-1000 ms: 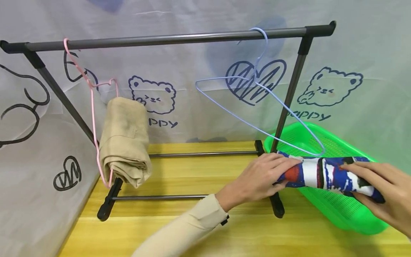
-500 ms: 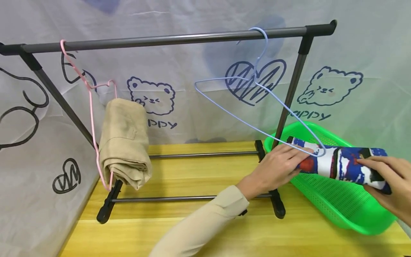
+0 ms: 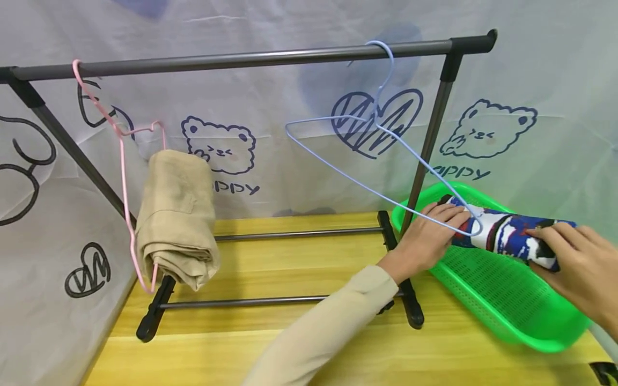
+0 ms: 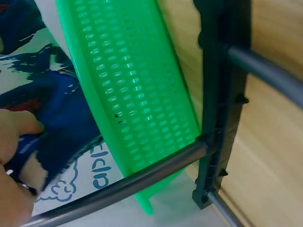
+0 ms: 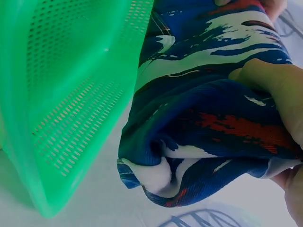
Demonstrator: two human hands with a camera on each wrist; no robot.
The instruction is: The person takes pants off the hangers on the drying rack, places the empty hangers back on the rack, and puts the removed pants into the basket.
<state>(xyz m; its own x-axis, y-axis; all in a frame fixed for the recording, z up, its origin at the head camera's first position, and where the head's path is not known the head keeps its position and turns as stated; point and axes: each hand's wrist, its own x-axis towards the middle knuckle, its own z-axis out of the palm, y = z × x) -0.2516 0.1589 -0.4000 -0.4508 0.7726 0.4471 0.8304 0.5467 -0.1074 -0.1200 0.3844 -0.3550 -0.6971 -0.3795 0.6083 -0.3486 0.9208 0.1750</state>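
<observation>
Both hands hold a folded garment (image 3: 507, 233) patterned in blue, white, red and black. My left hand (image 3: 427, 236) grips its left end, and my right hand (image 3: 579, 262) grips the right end with the thumb underneath. The lower right corner of a light blue hanger (image 3: 338, 169) crosses in front of the garment and the left fingers. In the right wrist view, layered folds show at the end of the cloth (image 5: 203, 109) beside the right thumb (image 5: 265, 75). The left wrist view shows part of the left hand (image 4: 14, 137) on the cloth.
A dark metal rack (image 3: 241, 60) stands on the wooden table (image 3: 193, 354). A pink hanger (image 3: 124, 177) on its left carries a folded khaki garment (image 3: 178, 198). The green perforated basket (image 3: 550, 343) sits below the right hand. A drawn-on sheet (image 3: 270, 107) hangs behind.
Both hands have carried the patterned garment away from me and slightly up, behind the blue hanger's lower corner. The head view has shifted a little to the right.
</observation>
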